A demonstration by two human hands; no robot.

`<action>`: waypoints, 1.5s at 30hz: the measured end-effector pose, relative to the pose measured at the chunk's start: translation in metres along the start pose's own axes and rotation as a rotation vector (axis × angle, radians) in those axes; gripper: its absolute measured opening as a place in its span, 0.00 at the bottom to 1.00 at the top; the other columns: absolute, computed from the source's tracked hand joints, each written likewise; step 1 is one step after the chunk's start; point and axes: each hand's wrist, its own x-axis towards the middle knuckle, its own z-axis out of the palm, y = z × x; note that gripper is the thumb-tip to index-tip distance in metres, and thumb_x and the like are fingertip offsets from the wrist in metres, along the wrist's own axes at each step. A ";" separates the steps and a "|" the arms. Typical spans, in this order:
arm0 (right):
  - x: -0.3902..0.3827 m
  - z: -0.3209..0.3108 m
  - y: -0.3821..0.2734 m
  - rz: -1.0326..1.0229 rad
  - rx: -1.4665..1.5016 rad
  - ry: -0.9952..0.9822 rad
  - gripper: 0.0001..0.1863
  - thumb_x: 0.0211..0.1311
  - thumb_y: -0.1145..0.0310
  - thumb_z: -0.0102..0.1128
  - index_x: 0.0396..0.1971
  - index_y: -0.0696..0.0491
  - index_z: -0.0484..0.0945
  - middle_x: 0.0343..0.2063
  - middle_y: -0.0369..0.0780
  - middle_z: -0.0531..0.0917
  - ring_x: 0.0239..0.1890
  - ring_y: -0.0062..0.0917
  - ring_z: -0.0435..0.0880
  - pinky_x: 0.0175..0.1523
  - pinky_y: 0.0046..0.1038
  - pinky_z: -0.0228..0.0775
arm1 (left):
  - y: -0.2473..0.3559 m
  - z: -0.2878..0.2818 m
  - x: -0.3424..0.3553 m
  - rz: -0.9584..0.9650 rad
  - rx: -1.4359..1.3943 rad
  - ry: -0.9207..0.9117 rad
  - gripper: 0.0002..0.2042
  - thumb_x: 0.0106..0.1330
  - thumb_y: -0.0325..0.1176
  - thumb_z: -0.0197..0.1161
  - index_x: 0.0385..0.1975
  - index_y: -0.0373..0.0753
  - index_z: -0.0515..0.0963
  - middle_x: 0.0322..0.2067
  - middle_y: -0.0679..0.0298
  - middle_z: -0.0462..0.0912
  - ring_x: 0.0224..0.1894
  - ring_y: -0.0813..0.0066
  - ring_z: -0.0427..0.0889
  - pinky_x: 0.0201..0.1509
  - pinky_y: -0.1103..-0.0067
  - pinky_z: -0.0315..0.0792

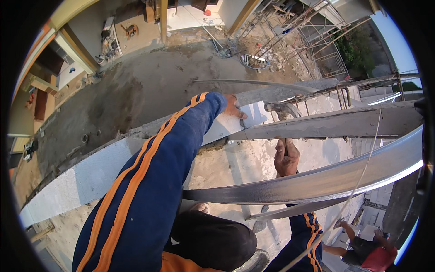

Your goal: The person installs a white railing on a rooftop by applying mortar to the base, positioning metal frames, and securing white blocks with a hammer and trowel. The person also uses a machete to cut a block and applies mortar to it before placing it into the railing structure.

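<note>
My left hand point(234, 107) is at the white board point(256, 113), its fingers closed near the board's edge. Something small and dark shows just under the fingertips, too small to name. Just right of it, the grey plank point(326, 124) has its end against the board. My right hand point(287, 157) is closed below the plank around a handle. The hammer's head point(283, 109) appears above the plank, and the plank hides the middle of the handle.
Long shiny metal channels point(308, 183) cross in front of my knees. A pale block ledge point(77, 183) runs to the left above a wet grey floor point(149, 77). Scaffolding point(312, 31) stands far right. Another person point(369, 251) is lower right, and a thin cord point(358, 186) hangs across.
</note>
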 end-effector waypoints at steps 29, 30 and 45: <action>0.007 0.004 0.004 -0.154 -0.126 -0.083 0.05 0.66 0.76 0.55 0.35 0.61 0.78 0.19 0.46 0.78 0.21 0.27 0.77 0.29 0.27 0.69 | 0.004 0.004 0.001 -0.081 0.050 0.076 0.54 0.44 0.73 0.66 0.61 0.28 0.68 0.60 0.44 0.72 0.62 0.51 0.73 0.64 0.67 0.67; 0.008 0.005 0.004 -0.087 -0.095 -0.055 0.05 0.66 0.76 0.55 0.35 0.61 0.78 0.20 0.47 0.79 0.21 0.30 0.78 0.29 0.28 0.69 | 0.004 0.004 0.001 -0.096 0.060 0.125 0.54 0.44 0.73 0.66 0.60 0.28 0.69 0.59 0.44 0.73 0.61 0.51 0.73 0.64 0.67 0.67; 0.005 0.007 0.001 0.114 -0.122 -0.068 0.04 0.62 0.77 0.60 0.33 0.61 0.81 0.27 0.53 0.84 0.28 0.46 0.84 0.31 0.34 0.75 | 0.007 0.004 0.001 -0.099 -0.048 0.044 0.50 0.45 0.69 0.69 0.59 0.30 0.71 0.58 0.45 0.75 0.61 0.52 0.74 0.63 0.66 0.68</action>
